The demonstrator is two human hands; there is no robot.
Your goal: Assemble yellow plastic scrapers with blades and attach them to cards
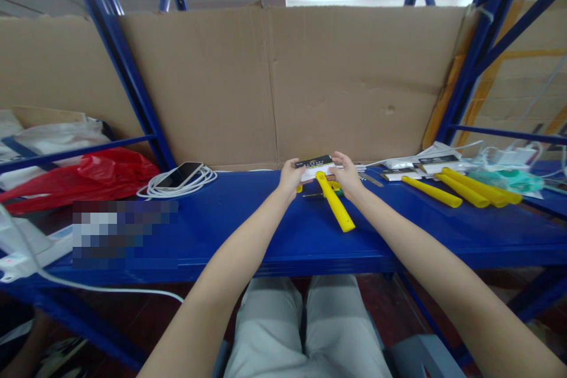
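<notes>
A yellow-handled scraper [339,207] points toward me, its wide head covered by a black-and-white sleeve [315,164]. My left hand [291,176] is closed on the left end of the sleeved head. On the right end, my right hand [346,175] grips it with bent fingers. Beneath the hands lies a thin tool with a dark shaft [312,195], perhaps a screwdriver, partly hidden. Small yellow pieces also show there. Several more yellow-handled scrapers [432,192] rest to the right, their heads in similar sleeves [438,162].
The blue shelf top [248,218] carries a phone [181,175] on a coiled white cable [206,176] and a red plastic bag [110,171]. Cardboard [199,88] walls the back. Blue posts [119,65] rise at the sides. A green tangle [505,180] and white adapters [514,156] sit far right.
</notes>
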